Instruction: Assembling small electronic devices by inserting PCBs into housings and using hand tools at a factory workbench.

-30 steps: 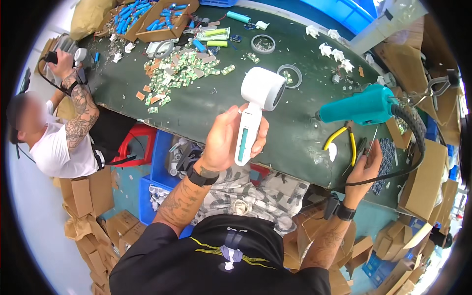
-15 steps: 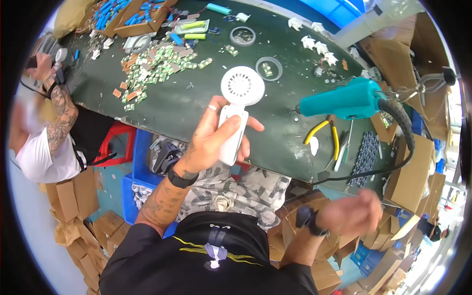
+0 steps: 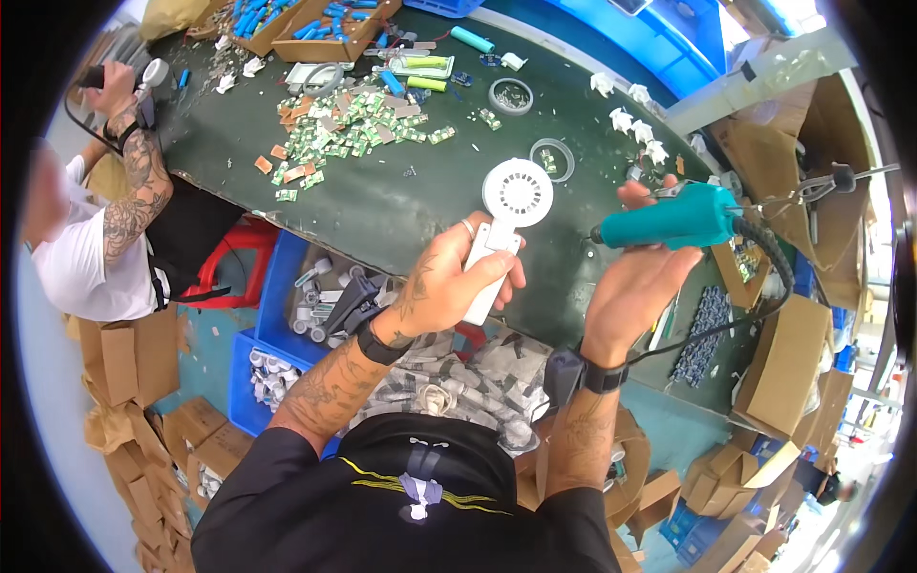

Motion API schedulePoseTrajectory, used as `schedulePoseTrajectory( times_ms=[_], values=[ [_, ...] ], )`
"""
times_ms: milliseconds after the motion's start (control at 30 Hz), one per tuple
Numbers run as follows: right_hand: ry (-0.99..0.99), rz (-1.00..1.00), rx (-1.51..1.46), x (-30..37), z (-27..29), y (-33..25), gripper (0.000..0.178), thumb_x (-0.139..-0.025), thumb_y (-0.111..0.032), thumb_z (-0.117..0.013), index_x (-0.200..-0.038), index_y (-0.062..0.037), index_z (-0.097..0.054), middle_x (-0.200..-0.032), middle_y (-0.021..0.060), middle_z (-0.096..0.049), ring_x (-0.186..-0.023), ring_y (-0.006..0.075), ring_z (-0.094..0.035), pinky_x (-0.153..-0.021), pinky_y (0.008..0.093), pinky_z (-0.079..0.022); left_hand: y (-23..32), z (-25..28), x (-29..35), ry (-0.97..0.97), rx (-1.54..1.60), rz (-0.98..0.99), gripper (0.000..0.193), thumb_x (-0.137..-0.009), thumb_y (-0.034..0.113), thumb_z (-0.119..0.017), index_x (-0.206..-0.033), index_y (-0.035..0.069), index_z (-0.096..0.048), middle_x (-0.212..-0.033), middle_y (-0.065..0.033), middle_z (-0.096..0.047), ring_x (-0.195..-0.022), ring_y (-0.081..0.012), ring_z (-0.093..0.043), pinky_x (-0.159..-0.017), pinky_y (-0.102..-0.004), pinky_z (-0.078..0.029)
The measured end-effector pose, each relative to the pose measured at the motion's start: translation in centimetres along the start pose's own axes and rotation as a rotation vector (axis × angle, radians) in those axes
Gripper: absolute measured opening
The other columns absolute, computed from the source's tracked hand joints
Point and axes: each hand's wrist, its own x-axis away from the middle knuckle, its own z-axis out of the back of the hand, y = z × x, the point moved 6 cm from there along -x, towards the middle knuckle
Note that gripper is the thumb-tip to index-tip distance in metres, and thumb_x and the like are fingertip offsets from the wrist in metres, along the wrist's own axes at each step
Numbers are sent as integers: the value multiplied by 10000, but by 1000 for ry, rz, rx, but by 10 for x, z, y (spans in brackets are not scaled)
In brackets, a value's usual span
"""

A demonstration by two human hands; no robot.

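Observation:
My left hand point(image 3: 441, 285) grips a small white handheld fan point(image 3: 517, 194) by its handle, thumb across the front. The fan's round slotted head points away from me, above the near part of the table. At the right, my right hand point(image 3: 632, 294) is wrapped from below around a teal electric screwdriver point(image 3: 669, 220). Its palm faces up, and some fingertips show beyond the tool's far side. The screwdriver lies sideways, tip toward the fan but apart from it. A black cable runs from its rear end. Part of the right fingers is hidden behind the tool.
Green circuit boards point(image 3: 349, 129) lie heaped on the dark green table point(image 3: 401, 205). Beyond are two grey rings point(image 3: 511, 96), white parts point(image 3: 642, 131) and a carton of blue cells point(image 3: 334, 33). Blue bins point(image 3: 287, 282) stand below the edge. Another person point(image 3: 115, 224) works at the left.
My right hand has moved up and left from beside the table's front edge to the electric screwdriver. The left hand still holds the fan; the view has shifted somewhat.

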Motion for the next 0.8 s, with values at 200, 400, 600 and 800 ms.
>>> schedulePoseTrajectory(
  times_ms=[200, 400, 600, 800],
  values=[
    [2, -58, -255, 9, -13, -11, 776, -1094, -619, -374, -1587, -20, -354, -1446, 174, -559, -1038, 248, -583, -963, 415, -463, 1, -2, -2, 25, -66, 53, 309, -1076, 146, -573, -1310, -52, -535, -1029, -165, -743, -821, -178, -730, -751, -325, -612],
    [94, -107, -245, 39, -6, -32, 1040, -976, -830, -399, -1430, 99, -511, -1056, 144, -628, -944, 260, -568, -959, 425, -423, 5, -8, -3, 9, -129, 56, 313, -1075, 181, -616, -1281, -50, -571, -1035, -149, -761, -841, -165, -744, -762, -319, -617],
    [-217, 210, -234, 41, -33, -68, 858, -1019, -753, -468, -1399, 11, -552, -971, 83, -576, -923, 225, -557, -944, 454, -420, 5, -11, -6, 9, -204, 64, 344, -1065, 189, -634, -1302, -52, -573, -1016, -136, -778, -790, -152, -746, -723, -314, -620],
    [-176, 356, -80, 51, -42, -62, 579, -1034, -543, -641, -1355, -85, -490, -953, 71, -595, -913, 237, -616, -940, 500, -493, 6, -9, -3, 82, -172, 61, 387, -1021, 211, -675, -1298, -51, -605, -953, -84, -795, -748, -149, -766, -693, -316, -616]
  ],
)
